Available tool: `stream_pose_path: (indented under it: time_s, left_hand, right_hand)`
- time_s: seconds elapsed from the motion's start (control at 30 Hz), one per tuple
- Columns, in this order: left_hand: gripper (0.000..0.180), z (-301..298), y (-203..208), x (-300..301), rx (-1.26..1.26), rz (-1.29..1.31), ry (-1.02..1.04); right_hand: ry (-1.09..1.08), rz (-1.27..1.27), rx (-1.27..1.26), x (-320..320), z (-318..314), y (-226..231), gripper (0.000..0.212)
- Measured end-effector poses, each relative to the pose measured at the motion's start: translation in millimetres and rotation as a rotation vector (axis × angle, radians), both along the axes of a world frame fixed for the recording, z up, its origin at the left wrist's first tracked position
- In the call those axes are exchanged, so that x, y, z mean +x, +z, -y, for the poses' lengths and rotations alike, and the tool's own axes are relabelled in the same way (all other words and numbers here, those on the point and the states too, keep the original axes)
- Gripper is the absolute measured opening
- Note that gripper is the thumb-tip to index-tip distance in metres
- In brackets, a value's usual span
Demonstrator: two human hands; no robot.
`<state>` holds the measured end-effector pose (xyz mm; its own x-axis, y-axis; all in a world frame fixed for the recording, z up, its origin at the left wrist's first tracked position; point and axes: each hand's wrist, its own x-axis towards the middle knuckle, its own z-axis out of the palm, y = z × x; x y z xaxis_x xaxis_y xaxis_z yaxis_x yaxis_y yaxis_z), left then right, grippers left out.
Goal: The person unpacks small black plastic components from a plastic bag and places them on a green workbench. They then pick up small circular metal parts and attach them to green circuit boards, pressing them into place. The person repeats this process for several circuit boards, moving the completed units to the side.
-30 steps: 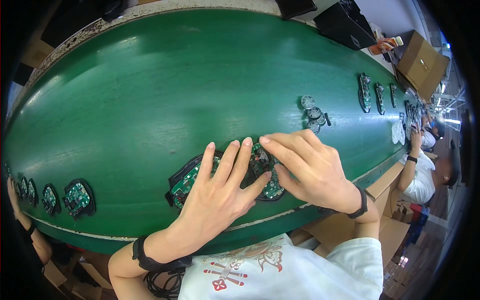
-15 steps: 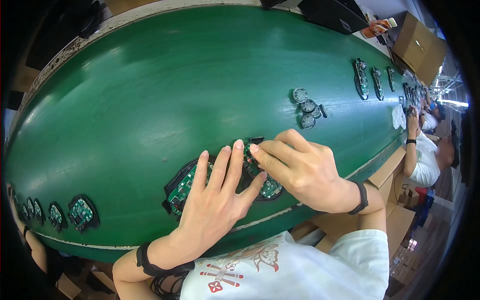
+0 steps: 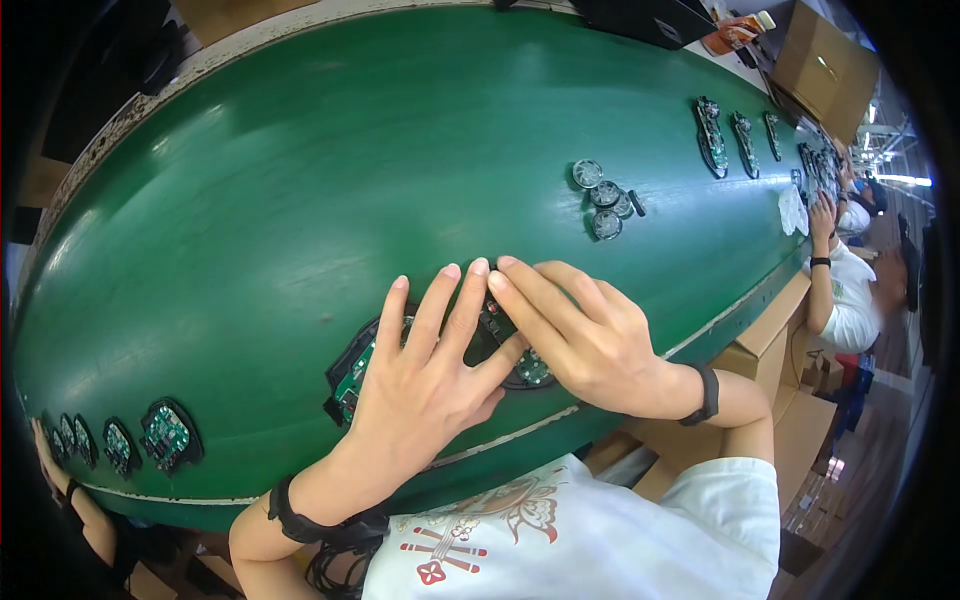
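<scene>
A black housing with a green circuit board (image 3: 350,384) lies partly under my left hand (image 3: 425,365), whose fingers are stretched and spread. To its right is a second black housing with a green circuit board (image 3: 533,369), largely covered by both hands. My left thumb crosses this second housing, and the index fingertip is at its far end. My right hand (image 3: 590,340) is closed, its fingers pressed together and straight, tips at the same far end beside the left fingertips. Whatever lies beneath the right fingertips is hidden.
Several round grey wheel-like parts (image 3: 605,195) lie on the green work surface (image 3: 300,200). More housings with boards are at the left (image 3: 170,435) and far right (image 3: 712,138). Co-workers' hands are at both ends. Cardboard boxes (image 3: 770,330) stand by my right arm.
The right fingers have gone from a bent pinch on the second housing to straighter, with their tips shifted toward its far end. The left hand stays spread over the housings. The view has shifted slightly.
</scene>
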<state>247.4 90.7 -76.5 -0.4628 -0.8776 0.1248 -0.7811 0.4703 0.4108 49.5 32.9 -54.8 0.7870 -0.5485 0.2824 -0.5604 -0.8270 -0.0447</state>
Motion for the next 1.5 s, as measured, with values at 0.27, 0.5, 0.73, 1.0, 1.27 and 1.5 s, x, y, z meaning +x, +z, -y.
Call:
stream_pose_path:
  time_s: [0.27, 0.5, 0.73, 1.0, 1.27, 1.5]
  left_hand:
    - [0.045, 0, 6, -9, -0.099, 0.122, 0.119]
    - [0.059, -7, 7, -9, -0.109, 0.294, 0.071]
    - [0.061, -5, 7, -9, -0.072, 0.292, 0.021]
    - [0.059, -2, 3, -10, -0.061, 0.242, 0.018]
    - [0.058, -1, 1, -9, -0.066, 0.222, 0.010]
    - [0.059, -1, -1, -9, -0.070, 0.221, -0.005]
  right_hand:
    - [-0.203, 0.115, 0.207, -23, 1, 17, 0.032]
    - [-0.337, 0.180, 0.386, -36, -17, 7, 0.022]
    - [-0.357, 0.252, 0.435, -35, -22, -4, 0.022]
    - [-0.319, 0.262, 0.380, -33, -20, -14, 0.019]
    - [-0.379, 0.305, 0.401, -29, -23, -15, 0.020]
    - [-0.270, 0.265, 0.362, -31, -18, -13, 0.018]
